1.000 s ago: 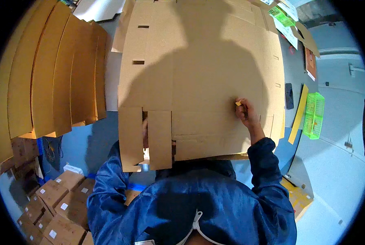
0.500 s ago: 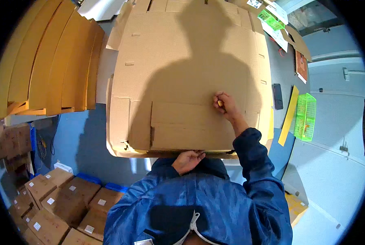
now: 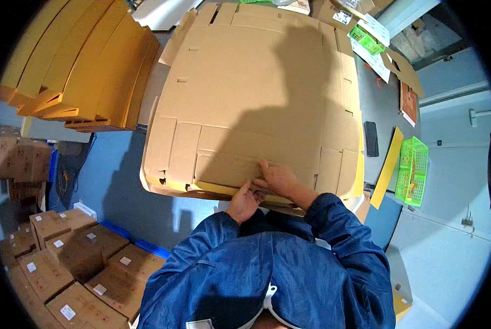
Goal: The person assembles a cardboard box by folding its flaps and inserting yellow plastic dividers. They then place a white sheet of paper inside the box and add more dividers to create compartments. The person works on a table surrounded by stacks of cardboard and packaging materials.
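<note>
A large flat cardboard sheet (image 3: 256, 88) with slots and fold lines lies in front of me. At its near edge, my left hand (image 3: 244, 204) has its thumb on top and its fingers curled at the rim, pinching the cardboard. My right hand (image 3: 281, 182) rests on the near flap (image 3: 223, 167) right beside it, fingertips nearly meeting the left thumb. One right finger points away from me over the flap; the others are bent. Whatever lies inside the right palm is hidden. A yellow layer (image 3: 207, 187) shows beneath the sheet's near edge.
Tall folded orange-brown cardboard pieces (image 3: 92, 66) stand at the left. Closed cartons (image 3: 81, 247) are stacked at lower left. Along the right lie a black phone (image 3: 371, 139), a yellow strip (image 3: 387, 167) and a green basket (image 3: 412, 171). Another green basket (image 3: 366, 39) sits farther back.
My right hand, earlier a fist around something small and yellow above the sheet, has come down and nearer to the front edge beside my left hand. The view has turned slightly.
</note>
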A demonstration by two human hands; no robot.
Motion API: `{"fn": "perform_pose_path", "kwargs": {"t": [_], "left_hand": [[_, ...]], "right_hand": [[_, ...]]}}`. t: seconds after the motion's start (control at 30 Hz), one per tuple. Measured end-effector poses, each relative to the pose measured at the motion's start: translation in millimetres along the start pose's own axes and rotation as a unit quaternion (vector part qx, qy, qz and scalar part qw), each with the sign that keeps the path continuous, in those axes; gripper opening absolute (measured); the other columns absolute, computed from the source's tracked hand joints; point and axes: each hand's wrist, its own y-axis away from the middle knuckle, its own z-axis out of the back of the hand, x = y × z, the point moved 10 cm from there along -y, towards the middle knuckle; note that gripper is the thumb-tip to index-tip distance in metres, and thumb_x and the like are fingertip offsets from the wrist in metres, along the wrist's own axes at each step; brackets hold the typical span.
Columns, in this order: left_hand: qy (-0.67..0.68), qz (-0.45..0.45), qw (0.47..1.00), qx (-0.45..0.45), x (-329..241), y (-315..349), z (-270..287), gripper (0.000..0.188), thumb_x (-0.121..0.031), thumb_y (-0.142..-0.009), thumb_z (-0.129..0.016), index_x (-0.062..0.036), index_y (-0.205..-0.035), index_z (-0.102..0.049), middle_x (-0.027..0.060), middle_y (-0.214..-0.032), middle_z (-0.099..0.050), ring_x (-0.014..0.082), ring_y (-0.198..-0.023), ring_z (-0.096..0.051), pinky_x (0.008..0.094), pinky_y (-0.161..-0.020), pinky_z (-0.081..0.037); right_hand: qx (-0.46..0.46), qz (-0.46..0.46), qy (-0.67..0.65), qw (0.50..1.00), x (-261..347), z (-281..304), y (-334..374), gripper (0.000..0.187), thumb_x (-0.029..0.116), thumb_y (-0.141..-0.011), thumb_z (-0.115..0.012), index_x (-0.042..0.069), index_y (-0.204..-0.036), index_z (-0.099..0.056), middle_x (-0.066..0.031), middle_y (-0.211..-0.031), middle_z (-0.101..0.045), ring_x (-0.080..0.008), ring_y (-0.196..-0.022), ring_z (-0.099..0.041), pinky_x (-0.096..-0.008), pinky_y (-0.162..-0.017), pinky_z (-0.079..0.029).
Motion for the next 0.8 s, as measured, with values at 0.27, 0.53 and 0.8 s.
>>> {"fn": "perform_pose_path", "kwargs": {"t": [0.27, 0.53, 0.8], "left_hand": [[-0.03, -0.038, 0.999, -0.015, -4, -3, 4, 0.033, -0.037, -0.098, -0.04, -0.0132, -0.113, -0.056, 0.0005, -0.108, -0.059, 0.0157, -0.096, -0.051, 0.0319, -0.086, -0.04], [-0.01, -0.065, 0.995, -0.078, -2, 0, -1, 0.031, -0.035, -0.097, -0.043, -0.0121, -0.115, -0.054, 0.0019, -0.108, -0.059, 0.0176, -0.099, -0.052, 0.0333, -0.087, -0.04], [-0.041, -0.123, 0.98, -0.151, 2, -17, 34, 0.016, -0.02, -0.091, -0.057, -0.0115, -0.104, -0.058, 0.0005, -0.098, -0.062, 0.0166, -0.088, -0.055, 0.0312, -0.08, -0.041]], "right_hand": [[0.022, 0.075, 0.027, 0.997, -4, -22, -21, 0.059, 0.047, -0.086, -0.054, -0.007, -0.11, -0.044, -0.0248, -0.088, -0.064, -0.0418, -0.075, -0.063, -0.0486, -0.066, -0.05], [-0.022, 0.043, -0.002, 0.999, -2, -16, -16, 0.044, 0.034, -0.088, -0.052, -0.007, -0.104, -0.049, -0.0253, -0.084, -0.063, -0.0411, -0.074, -0.063, -0.0474, -0.066, -0.051], [-0.037, 0.012, -0.115, 0.993, -81, -51, -33, 0.034, 0.03, -0.086, -0.049, -0.001, -0.095, -0.06, -0.0229, -0.083, -0.064, -0.0373, -0.082, -0.064, -0.0463, -0.068, -0.051]]}}
